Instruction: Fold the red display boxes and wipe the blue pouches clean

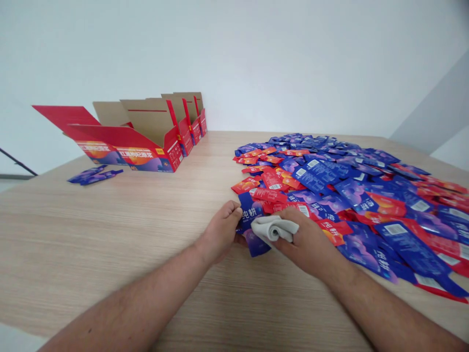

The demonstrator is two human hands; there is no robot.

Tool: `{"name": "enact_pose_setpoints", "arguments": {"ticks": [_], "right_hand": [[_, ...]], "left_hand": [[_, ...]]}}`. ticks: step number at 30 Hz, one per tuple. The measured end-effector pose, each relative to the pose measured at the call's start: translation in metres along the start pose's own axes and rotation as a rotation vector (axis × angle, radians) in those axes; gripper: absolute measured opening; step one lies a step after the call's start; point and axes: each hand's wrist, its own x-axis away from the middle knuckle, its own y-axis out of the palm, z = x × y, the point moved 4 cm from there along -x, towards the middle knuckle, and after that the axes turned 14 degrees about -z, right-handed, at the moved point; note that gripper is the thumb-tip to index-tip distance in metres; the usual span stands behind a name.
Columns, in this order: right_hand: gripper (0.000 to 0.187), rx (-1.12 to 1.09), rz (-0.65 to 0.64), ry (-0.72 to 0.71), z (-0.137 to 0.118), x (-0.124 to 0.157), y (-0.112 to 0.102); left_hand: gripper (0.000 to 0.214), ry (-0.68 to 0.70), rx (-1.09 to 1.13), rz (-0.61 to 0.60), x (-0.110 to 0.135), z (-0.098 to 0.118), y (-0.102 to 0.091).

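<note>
Packet (pixel 252 213) printed 纯耕 sits gripped in our left hand (pixel 220 232) while our right hand (pixel 306 239) clasps a grey cloth (pixel 273 229) against it, at the near edge of the heap of packets (pixel 330 195) on our table (pixel 110 234); red cartons (pixel 128 142) line its far edge.

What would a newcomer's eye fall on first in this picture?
A large pile of blue and red sachets spreads over the right side of the wooden table. A row of open red boxes stands at the far left. In front, the left hand holds a blue sachet, and the right hand holds a grey cloth against it.
</note>
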Motion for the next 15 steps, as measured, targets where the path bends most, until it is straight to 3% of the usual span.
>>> {"name": "enact_pose_setpoints", "arguments": {"ticks": [5,10,15], "right_hand": [[0.034,-0.03,-0.184,-0.112,-0.0043,0.0008,0.0093],[0.028,-0.039,-0.02,-0.046,0.0007,0.0009,0.0018],[0.033,-0.027,-0.204,-0.154,-0.0048,-0.0003,0.0103]], "left_hand": [[0.012,-0.005,0.004,0.05,-0.0003,0.0004,-0.0027],[0.01,0.025,0.035,0.019,0.0003,0.0048,-0.002],[0.009,0.027,0.023,0.056,-0.0005,0.007,-0.0048]]}}
